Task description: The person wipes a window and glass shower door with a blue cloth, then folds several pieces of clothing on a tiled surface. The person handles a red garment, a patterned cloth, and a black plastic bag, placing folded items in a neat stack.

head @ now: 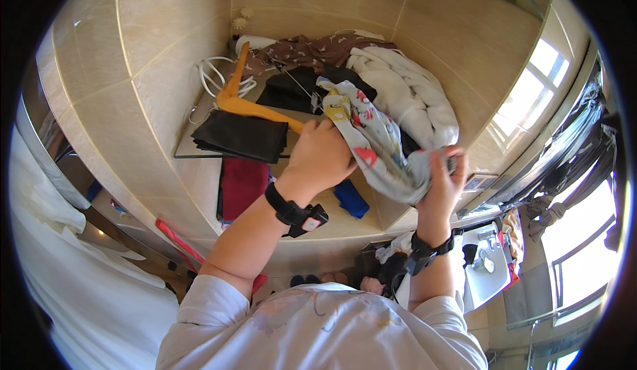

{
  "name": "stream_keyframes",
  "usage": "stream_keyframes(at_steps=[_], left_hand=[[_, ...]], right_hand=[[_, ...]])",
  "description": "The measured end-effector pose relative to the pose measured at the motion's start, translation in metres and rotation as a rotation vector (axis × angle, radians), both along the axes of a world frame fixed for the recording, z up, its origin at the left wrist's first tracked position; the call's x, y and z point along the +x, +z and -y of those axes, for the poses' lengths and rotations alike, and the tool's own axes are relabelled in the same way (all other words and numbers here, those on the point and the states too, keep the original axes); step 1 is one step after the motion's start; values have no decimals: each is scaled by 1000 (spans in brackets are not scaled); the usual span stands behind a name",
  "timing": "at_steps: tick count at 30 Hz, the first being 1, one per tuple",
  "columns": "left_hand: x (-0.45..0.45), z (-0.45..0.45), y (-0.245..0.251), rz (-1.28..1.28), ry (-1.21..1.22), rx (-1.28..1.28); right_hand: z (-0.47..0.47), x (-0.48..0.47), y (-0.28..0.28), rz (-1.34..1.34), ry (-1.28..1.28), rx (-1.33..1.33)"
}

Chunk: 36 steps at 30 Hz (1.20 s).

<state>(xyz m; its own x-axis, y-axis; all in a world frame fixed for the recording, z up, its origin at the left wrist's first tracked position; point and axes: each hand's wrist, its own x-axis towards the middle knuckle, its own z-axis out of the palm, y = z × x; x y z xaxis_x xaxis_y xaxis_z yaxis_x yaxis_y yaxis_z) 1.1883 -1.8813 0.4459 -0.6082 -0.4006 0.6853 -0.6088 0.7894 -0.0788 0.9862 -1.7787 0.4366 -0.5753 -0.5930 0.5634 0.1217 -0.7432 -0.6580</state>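
A pale patterned cloth (371, 141) with red and yellow figures hangs between my two hands, bunched at its right end. My right hand (445, 173) grips that bunched end, its fingers slightly blurred. My left hand (321, 153) is at the cloth's left edge, beside the end of an orange hanger (249, 106); its fingertips are partly hidden, so what it grips is unclear. Below the hanger lies a folded black cloth (241, 136) at the front of a glass shelf. Behind my hands are more black fabric (288, 90) and a thick white bundle (405, 91).
Brown printed fabric (318, 49) and a white cable (211, 74) lie at the back of the shelf, in a tiled niche. Below are a dark red folded cloth (244, 188) and a blue cloth (352, 200). A white sink (485, 270) stands at the lower right.
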Motion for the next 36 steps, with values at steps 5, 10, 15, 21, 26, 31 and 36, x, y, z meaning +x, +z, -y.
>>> stream_keyframes(at_steps=[5,10,15,21,26,31,36], left_hand=[[5,-4,6,9,-76,-41],[19,-41,-14,-30,-150,7],[31,-73,-71,-111,-438,551],[-10,-84,-138,-304,-678,1109],[-8,-81,-159,-249,-595,1551],[5,-76,-159,-513,-711,1507],[32,-63,-142,-348,-575,1411]], right_hand=[[-28,-17,-69,-165,149,401],[-54,-26,-102,-331,287,546],[-61,-29,-113,-223,280,557],[-55,-12,-123,-322,520,556],[-57,-10,-122,-282,602,571],[-64,-21,-131,-294,685,715],[-70,-34,-144,-606,618,801]])
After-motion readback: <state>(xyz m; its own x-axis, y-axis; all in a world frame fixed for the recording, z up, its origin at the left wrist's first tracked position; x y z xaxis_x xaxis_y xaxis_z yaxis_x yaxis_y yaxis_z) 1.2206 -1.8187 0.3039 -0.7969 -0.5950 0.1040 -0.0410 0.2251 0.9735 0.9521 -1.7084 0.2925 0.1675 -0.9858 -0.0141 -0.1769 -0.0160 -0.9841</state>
